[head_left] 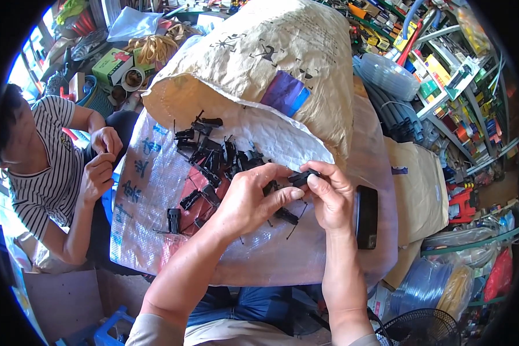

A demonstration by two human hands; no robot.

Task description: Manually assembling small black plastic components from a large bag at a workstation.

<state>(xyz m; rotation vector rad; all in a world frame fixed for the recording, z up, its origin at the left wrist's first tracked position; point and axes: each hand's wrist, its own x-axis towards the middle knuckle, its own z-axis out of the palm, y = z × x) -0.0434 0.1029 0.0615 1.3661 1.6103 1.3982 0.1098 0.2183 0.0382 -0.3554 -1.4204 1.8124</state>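
Note:
Both hands meet over the right side of a pile of small black plastic parts (210,158), several with thin stems sticking out. Between them is one small black plastic part (303,177), whose exact kind I cannot make out. My right hand (331,199) pinches it with thumb and fingertips. My left hand (249,199) has its thumb and fingers closed against the part's left end. More parts lie under and beside my left hand, partly hidden by it. A large paper sack (305,57) lies behind the pile, its wide mouth facing the parts.
A woven plastic sheet (138,230) covers the work surface. A dark phone (367,218) lies right of my right hand. At the left sits another person in a striped shirt (46,167), hands together. Crowded shelves (444,75) and coiled tubing (424,288) stand at the right.

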